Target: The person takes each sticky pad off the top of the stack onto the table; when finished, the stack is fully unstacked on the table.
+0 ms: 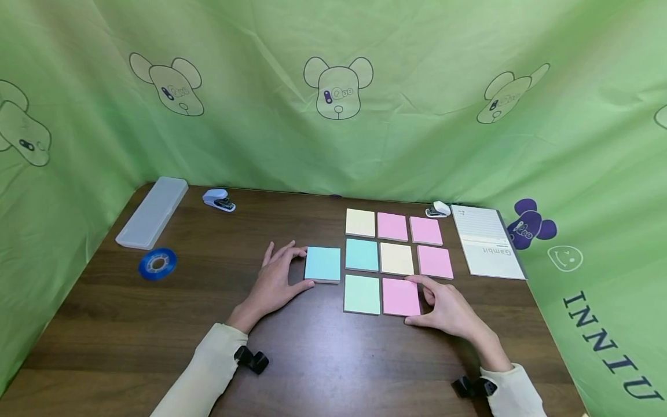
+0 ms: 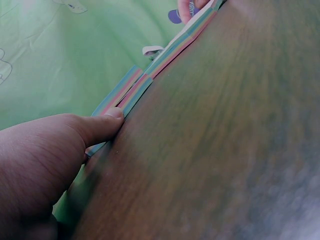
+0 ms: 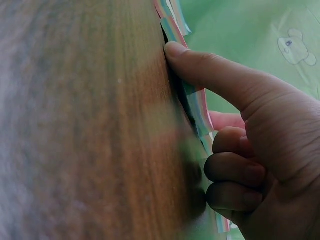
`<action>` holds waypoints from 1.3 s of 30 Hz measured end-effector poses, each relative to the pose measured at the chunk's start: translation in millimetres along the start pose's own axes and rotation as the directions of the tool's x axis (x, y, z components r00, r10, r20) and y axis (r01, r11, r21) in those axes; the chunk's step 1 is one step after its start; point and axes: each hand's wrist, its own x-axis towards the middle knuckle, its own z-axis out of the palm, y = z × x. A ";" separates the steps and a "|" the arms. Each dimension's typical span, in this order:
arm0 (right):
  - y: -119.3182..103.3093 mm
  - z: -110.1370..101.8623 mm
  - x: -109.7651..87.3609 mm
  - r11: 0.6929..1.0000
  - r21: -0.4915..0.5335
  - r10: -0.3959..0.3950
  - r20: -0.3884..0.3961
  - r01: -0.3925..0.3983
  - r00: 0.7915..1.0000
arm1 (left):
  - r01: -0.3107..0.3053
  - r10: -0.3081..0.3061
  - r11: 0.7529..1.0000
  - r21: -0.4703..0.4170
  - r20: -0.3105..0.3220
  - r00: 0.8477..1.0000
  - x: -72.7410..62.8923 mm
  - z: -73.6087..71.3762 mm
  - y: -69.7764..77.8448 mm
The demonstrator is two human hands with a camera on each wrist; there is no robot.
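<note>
My left hand (image 1: 275, 279) grips a blue sticky note pad (image 1: 323, 264) at its left side, thumb at the near corner and fingers at the far one. In the left wrist view, the thumb (image 2: 107, 125) presses the pad's striped, many-coloured edge. On the right, my right hand (image 1: 447, 308) pinches a pink sticky note pad (image 1: 399, 297) between index finger and thumb, its other fingers curled in. Left of that pink pad lies a mint pad (image 1: 362, 294). Behind it are a cream pad (image 1: 396, 258) and another pink pad (image 1: 435, 262).
Further pads, including a second blue one (image 1: 362, 255), form rows at centre right. A notebook (image 1: 487, 240) and white stapler (image 1: 438, 209) lie at the back right. To the left are a pale case (image 1: 153, 213), blue tape roll (image 1: 157, 264) and stapler (image 1: 219, 200). A green curtain (image 1: 260, 150) hangs behind.
</note>
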 end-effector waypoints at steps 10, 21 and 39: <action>0.2 -1.4 -1.3 1.000 -0.016 -0.022 0.003 0.022 1.000 | 0.000 0.000 1.000 0.003 0.000 1.000 0.4 0.2 -0.5; 0.6 -1.2 -1.4 0.999 0.001 -0.038 -0.004 0.038 0.999 | 0.000 0.000 1.000 0.000 0.002 1.000 0.3 -0.5 -0.2; -13.6 -9.1 1.1 0.998 -0.006 -0.065 -0.027 0.064 0.998 | 0.006 -0.006 1.000 0.001 0.005 1.000 0.8 0.1 -0.3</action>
